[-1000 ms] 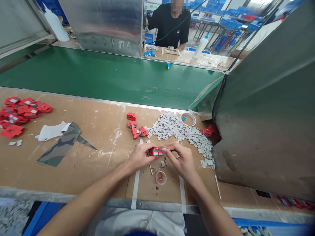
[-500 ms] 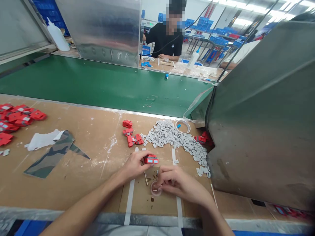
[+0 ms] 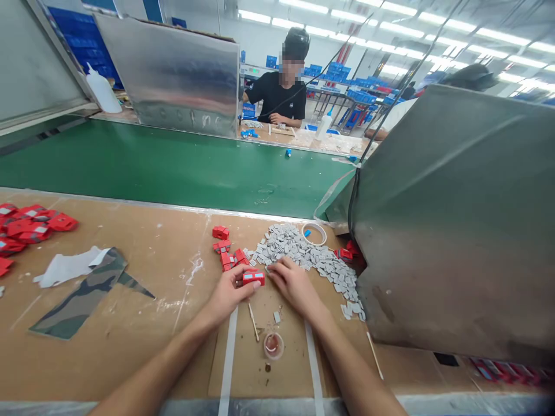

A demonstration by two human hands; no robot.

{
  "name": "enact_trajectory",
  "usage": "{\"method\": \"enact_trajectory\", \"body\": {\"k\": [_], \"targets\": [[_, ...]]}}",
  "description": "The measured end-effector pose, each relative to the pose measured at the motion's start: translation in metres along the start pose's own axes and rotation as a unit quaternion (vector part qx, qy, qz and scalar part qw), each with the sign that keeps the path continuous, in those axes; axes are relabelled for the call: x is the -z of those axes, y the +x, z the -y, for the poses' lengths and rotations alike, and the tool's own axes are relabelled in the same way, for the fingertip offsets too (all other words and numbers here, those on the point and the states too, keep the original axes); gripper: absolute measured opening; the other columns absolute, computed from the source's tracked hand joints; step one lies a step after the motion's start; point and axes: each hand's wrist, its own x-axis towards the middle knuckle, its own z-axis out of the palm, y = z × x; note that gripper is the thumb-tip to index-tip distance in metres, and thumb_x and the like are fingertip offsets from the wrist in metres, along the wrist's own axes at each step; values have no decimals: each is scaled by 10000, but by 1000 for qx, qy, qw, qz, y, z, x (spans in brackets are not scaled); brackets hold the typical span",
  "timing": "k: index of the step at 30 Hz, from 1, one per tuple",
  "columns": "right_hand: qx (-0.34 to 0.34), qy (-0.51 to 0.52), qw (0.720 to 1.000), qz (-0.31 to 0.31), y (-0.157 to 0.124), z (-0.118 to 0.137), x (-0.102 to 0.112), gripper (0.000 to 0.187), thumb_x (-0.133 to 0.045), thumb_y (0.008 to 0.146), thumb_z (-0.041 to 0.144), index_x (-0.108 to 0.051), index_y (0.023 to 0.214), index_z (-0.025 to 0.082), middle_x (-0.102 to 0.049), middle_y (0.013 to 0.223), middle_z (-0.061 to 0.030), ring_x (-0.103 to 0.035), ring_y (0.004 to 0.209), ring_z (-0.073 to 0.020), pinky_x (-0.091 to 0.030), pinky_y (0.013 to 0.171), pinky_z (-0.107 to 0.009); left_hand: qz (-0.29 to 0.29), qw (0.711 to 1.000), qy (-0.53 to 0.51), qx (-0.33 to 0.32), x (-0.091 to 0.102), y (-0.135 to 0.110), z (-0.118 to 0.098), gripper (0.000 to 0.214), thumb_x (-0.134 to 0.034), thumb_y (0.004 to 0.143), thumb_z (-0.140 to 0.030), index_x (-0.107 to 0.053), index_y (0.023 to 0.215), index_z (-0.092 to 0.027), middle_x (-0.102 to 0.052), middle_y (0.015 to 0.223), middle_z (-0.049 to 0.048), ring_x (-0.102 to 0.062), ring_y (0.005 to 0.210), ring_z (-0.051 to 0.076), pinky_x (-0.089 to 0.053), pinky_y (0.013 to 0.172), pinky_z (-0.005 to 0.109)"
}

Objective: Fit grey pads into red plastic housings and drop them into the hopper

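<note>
My left hand (image 3: 230,290) is closed around a small red plastic part (image 3: 254,278) with two pale rectangles on its near face. Just to its right, my right hand (image 3: 295,284) is pinched, its fingertips close to the red part; whatever they hold is too small to make out. Below the hands stands a small round cup (image 3: 273,345) with reddish-brown liquid inside. A cotton swab (image 3: 254,322) and a single grey tile (image 3: 276,316) lie near that cup. Beyond my right hand spreads a pile of small grey tiles (image 3: 284,242).
More red parts (image 3: 228,260) sit left of the tiles, with a larger heap (image 3: 32,225) at far left. A tape roll (image 3: 314,234) rests by the pile. Camouflage sheet (image 3: 82,300) lies left. A metal panel (image 3: 451,231) stands right. Across the green belt (image 3: 173,167) sits a person (image 3: 284,95).
My right hand has left the cup and moved up beside the red part. My left hand still holds that part, now turned slightly. The camera view has tilted upward.
</note>
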Motion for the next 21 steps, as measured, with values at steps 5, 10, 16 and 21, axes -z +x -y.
{"method": "enact_trajectory", "body": {"k": [5, 10, 16, 21], "targets": [[24, -157, 987, -19, 2, 10, -30, 183, -526, 960, 163, -655, 834, 197, -632, 890, -85, -615, 816, -237, -475, 692, -316, 0, 1000, -25, -14, 9, 3, 1, 512, -818, 665, -542, -636, 961, -166, -591, 719, -18, -489, 591, 104, -422, 533, 216], [-21, -61, 998, -9, 1, 9, -24, 127, -584, 896, 80, -640, 876, 193, -658, 885, -58, -651, 800, -217, -489, 692, -293, 32, 999, -5, -32, 10, 3, 4, 541, -773, 700, -604, -636, 997, -173, -580, 734, -15, -480, 617, 117, -385, 537, 215], [-66, 87, 994, 2, -5, 0, -5, 129, -590, 887, 126, -699, 860, 188, -679, 876, -53, -644, 809, -198, -475, 732, -289, 64, 995, 25, -69, 7, -2, 1, 502, -784, 723, -551, -627, 1003, -165, -634, 856, 15, -569, 781, 156, -442, 713, 247], [-118, 325, 938, -11, -11, -3, 4, 150, -635, 870, 312, -691, 875, 173, -672, 787, -38, -609, 711, -170, -473, 656, -271, 107, 993, 6, -46, 6, -4, 2, 471, -820, 713, -471, -657, 1013, -147, -657, 869, 22, -606, 815, 164, -458, 772, 261]]}}
